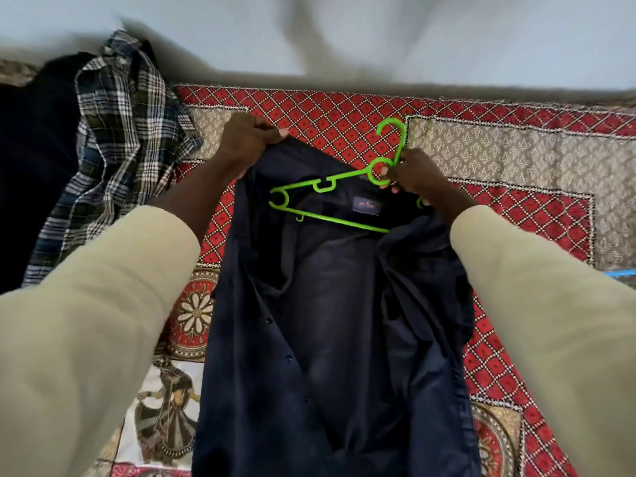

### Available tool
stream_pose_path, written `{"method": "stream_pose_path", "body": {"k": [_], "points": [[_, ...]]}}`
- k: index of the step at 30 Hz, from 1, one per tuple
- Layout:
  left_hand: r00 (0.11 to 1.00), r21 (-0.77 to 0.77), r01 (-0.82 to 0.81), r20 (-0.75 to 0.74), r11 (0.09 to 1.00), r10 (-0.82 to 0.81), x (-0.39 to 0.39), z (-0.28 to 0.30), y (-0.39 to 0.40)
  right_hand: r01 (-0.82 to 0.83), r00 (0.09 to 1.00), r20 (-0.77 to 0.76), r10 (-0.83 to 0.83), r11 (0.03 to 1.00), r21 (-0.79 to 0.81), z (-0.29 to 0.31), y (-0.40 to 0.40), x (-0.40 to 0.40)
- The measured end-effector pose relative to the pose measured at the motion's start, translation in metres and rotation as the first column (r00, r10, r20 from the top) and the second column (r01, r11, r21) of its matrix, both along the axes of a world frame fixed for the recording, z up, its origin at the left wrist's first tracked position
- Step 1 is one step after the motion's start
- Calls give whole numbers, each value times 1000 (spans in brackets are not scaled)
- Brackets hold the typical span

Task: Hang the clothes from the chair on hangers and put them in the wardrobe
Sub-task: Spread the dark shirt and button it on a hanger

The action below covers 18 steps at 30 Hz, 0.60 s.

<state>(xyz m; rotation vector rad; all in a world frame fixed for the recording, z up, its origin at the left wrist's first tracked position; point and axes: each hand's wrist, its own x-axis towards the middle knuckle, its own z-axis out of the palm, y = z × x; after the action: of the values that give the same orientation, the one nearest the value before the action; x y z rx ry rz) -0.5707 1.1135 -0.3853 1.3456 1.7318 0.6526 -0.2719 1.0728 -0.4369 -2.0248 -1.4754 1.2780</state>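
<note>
A dark navy shirt (320,321) is held up, open at the front, over a bed covered by a red and beige patterned bedspread (499,160); its buttons run down the left front edge and a small label shows inside the collar. The left hand (247,142) grips the shirt's upper left edge, at the shoulder or collar, with fingers curled over the cloth and the thumb pressed along the top. The right hand (416,177) is closed around the neck of a bright green plastic hanger (330,201), just below its hook, and seems to gather the shirt's right collar edge as well, though the cloth under the fingers is hard to make out. The hanger lies tilted inside the open neck of the shirt; its left arm shows plainly against the dark lining, while its right end is hidden behind the hand and cloth. Both forearms wear pale cream sleeves (103,304). To the left on the bed lies a crumpled checked shirt (124,149) in blue, white and dark tones, touching a dark garment (34,166) beside it; the pale wall (447,36) behind is blurred.
</note>
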Motion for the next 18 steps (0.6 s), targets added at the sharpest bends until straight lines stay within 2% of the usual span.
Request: {"method": "stream_pose_path", "body": {"k": [3, 5, 7, 10, 11, 13, 14, 16, 18], "points": [[1000, 7, -3, 14, 1000, 3, 15, 22, -9, 145, 986, 77, -146, 989, 22, -15, -2, -10], [994, -138, -10, 108, 990, 25, 33, 33, -28, 200, 970, 127, -207, 978, 61, -18, -2, -16], [990, -283, 78, 134, 956, -41, 57, 31, -56, 218, 959, 165, -230, 972, 86, -16, 1, -25], [960, -195, 269, 137, 943, -245, 95, 5, -94, 156, 970, 160, -180, 976, 154, -13, 8, -49], [938, -185, 328, 181, 926, -296, 104, -7, -103, 150, 974, 143, -174, 974, 167, -13, 9, -58], [888, -234, 375, 369, 897, -275, 111, -26, -120, 139, 983, 98, -156, 977, 159, -15, 7, -66], [868, -237, 389, 417, 890, -269, 109, -33, -128, 136, 985, 83, -151, 978, 160, -15, 4, -65], [873, -187, 337, 430, 923, -231, 93, -46, -141, 168, 978, 84, -190, 961, 218, -10, -9, -56], [900, -149, 194, 421, 970, -116, 72, -52, -159, 226, 955, 102, -280, 904, 364, -4, -40, -46]]}}
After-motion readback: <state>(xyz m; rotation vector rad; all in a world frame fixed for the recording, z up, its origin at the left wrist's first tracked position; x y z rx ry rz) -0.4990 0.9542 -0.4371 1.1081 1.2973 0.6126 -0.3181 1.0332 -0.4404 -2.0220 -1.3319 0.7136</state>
